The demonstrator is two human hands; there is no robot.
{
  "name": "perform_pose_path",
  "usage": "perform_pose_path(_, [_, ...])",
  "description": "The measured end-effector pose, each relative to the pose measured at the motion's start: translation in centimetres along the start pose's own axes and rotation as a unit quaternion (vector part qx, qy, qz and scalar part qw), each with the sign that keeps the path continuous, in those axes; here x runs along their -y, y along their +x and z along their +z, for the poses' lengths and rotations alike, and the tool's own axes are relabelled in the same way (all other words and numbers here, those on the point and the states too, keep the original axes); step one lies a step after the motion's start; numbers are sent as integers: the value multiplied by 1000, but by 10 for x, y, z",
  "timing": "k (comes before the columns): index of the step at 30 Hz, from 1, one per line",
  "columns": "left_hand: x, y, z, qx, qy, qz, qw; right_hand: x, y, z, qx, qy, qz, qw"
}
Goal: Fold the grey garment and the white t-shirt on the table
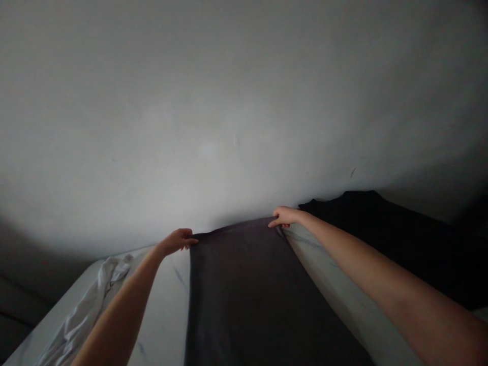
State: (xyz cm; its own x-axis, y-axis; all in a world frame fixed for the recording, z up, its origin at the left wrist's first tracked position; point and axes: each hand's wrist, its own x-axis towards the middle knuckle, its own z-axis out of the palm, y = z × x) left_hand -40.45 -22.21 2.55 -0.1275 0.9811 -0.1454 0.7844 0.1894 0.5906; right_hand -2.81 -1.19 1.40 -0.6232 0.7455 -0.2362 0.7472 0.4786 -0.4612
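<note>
A dark grey cloth (247,290) lies stretched over the pale marbled table, its far edge near the wall. My left hand (180,241) pinches the cloth's far left corner between thumb and fingers. At the far right corner, my right hand (284,217) grips the same edge. Between the two hands the edge runs nearly straight, slightly higher at the right. The near end of the cloth falls outside the view.
The white marbled table (163,305) meets a plain grey wall (229,127) at the back. Crumpled white fabric (97,300) lies at the left, partly behind my forearm. Black fabric (362,218) covers the right side.
</note>
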Motion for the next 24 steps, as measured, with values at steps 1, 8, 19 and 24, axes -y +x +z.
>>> perform_pose_path(1, [2,3,5,-9,1,-6,1000,2,1,4,-10,-9,10,1000])
perform_pose_path(8, [11,11,31,-64,-8,-60,996,12,-8,30,-136,-53,59,987])
perform_pose_path(19, [-35,0,74,-262,81,-176,945,52,-27,73,-266,-60,127,954])
perform_pose_path(24, [-43,-20,82,-300,181,-159,923,43,-30,71,-309,-75,75,945])
